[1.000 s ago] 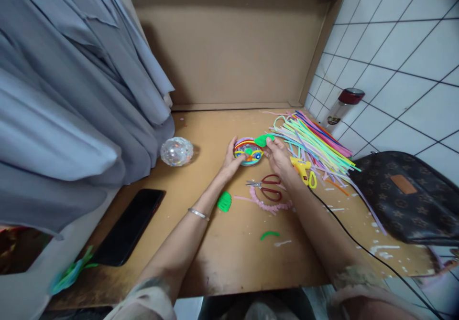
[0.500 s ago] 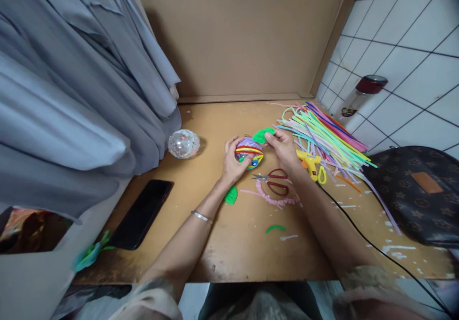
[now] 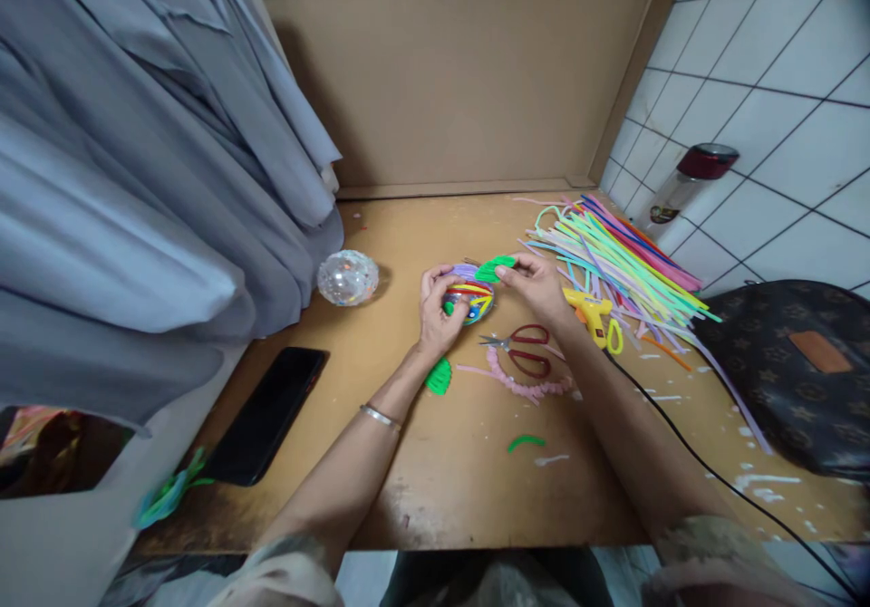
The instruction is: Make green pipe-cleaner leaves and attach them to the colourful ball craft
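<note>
My left hand (image 3: pixel 439 311) is wrapped round a ball (image 3: pixel 479 297) striped in purple, red, yellow and blue. Between the thumb and fingers of my right hand (image 3: pixel 536 283) is a green leaf-shaped piece (image 3: pixel 495 268), which overlaps the ball's upper right side; whether it touches the ball I cannot tell. A second green leaf-shaped piece (image 3: pixel 439 376) lies on the table by my left wrist. Below my right hand are red-handled scissors (image 3: pixel 528 351) and a curved pink fuzzy strip (image 3: pixel 520 387).
A clear speckled ball (image 3: pixel 348 277) and a black phone (image 3: pixel 268 415) lie left. Pipe cleaners (image 3: pixel 625 258), a yellow glue gun (image 3: pixel 593 313) with a black cable, a bottle (image 3: pixel 686 186) and a dark bag (image 3: pixel 795 371) are right. A short green strip (image 3: pixel 526 442) lies in front.
My right hand has brought the green leaf-shaped piece slightly down and left, over the ball's top. The ball has turned or shifted a little in my left hand.
</note>
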Tool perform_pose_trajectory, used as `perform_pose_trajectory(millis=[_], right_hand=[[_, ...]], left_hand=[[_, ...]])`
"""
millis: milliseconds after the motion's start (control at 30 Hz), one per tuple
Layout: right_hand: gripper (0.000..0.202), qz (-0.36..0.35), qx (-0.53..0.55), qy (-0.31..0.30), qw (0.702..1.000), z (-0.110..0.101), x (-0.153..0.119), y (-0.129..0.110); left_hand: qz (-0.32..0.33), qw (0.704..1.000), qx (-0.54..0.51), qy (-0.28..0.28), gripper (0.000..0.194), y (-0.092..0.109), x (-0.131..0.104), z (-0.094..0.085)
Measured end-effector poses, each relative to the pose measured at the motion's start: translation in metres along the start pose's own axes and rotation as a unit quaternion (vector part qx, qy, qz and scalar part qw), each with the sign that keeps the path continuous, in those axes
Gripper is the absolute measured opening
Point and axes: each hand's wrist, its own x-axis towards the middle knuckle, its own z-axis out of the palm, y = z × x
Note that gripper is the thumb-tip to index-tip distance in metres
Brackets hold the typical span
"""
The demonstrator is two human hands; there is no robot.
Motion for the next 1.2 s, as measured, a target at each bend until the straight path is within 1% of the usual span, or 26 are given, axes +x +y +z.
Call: perform_pose_trajectory(millis=[100, 300, 433, 567, 833, 1033, 1200], right_hand=[[0.031, 0.0, -0.008, -0.007, 1.0, -0.001, 0.0, 0.004], [0.026, -0.022, -0.036, -0.022, 0.999, 0.002, -0.001, 0.01], [0.026, -0.013, -0.022, -0.008, 1.0, 0.007, -0.003, 0.012], [0.029, -0.001, -0.026, 0.002, 1.0, 0.01, -0.005, 0.013], [0.033, 0.001, -0.031, 0.007, 1.0, 0.009, -0.005, 0.016], [0.029, -0.013, -0.08, 0.0, 0.997, 0.005, -0.001, 0.015], [0.016, -0.042, -0.156, 0.004, 0.987, 0.002, -0.001, 0.01]], left_hand=[[0.004, 1.0, 0.0, 0.004, 0.021, -0.002, 0.0, 0.0], [-0.008, 1.0, -0.005, -0.01, 0.023, 0.001, 0.002, -0.001], [-0.019, 1.0, -0.001, -0.012, 0.024, 0.004, 0.005, -0.001], [-0.016, 1.0, -0.003, -0.015, 0.023, 0.006, 0.006, 0.0], [-0.022, 1.0, -0.011, -0.01, 0.024, 0.006, 0.007, 0.002], [-0.028, 0.999, 0.011, -0.018, 0.027, 0.011, 0.008, 0.001], [-0.021, 1.0, -0.015, 0.001, 0.027, 0.013, 0.01, 0.003]])
